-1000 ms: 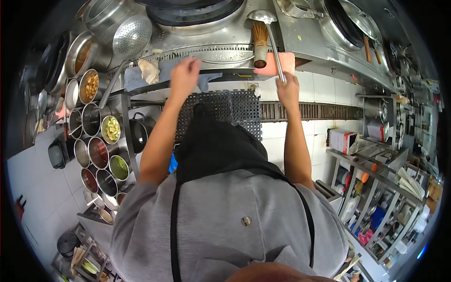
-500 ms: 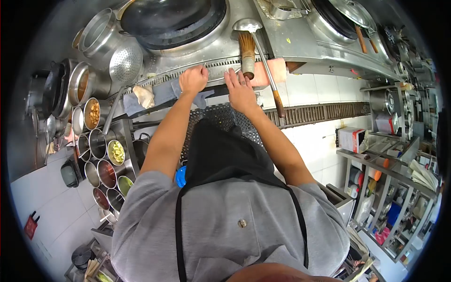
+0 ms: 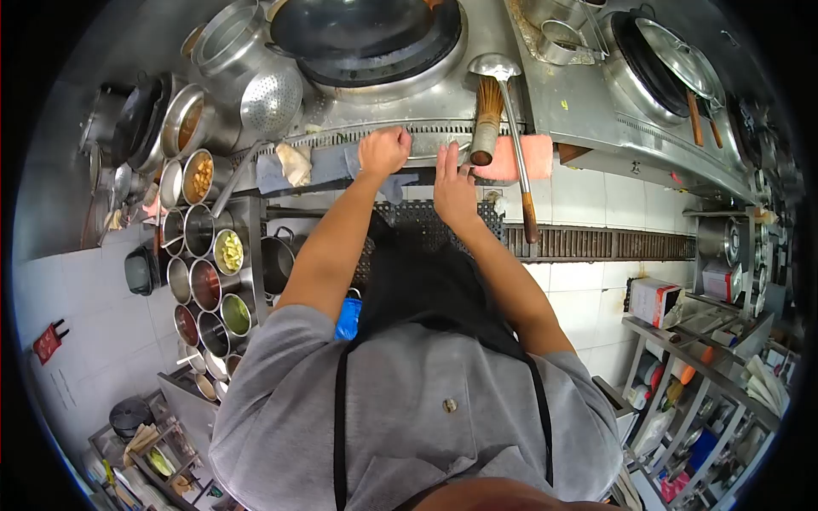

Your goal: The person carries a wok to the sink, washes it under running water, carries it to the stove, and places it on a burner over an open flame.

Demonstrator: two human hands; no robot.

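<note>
At the stove's front edge, my left hand [image 3: 383, 152] is curled into a fist beside a blue-grey cloth [image 3: 328, 167]; whether anything is inside the fist is hidden. My right hand [image 3: 456, 189] rests at the same edge with its fingers stretched forward, holding nothing visible. Just right of those fingers is a bamboo wok brush [image 3: 486, 123], and next to it a long ladle [image 3: 515, 119] with a wooden handle projects over the edge. Under them lies a pink cloth [image 3: 535, 159]. A large dark wok [image 3: 354, 30] sits on the burner ahead of my hands.
A perforated strainer [image 3: 271, 100] and a cream crumpled cloth [image 3: 294, 164] lie left of my hands. Several pots, including one with yellow-green pieces [image 3: 228, 252], line my left side. A floor drain grate [image 3: 613, 243] and a metal shelf rack [image 3: 682, 375] are on the right.
The camera view has shifted, so the stove and its tools appear farther right and lower. Both hands keep their poses near the front edge.
</note>
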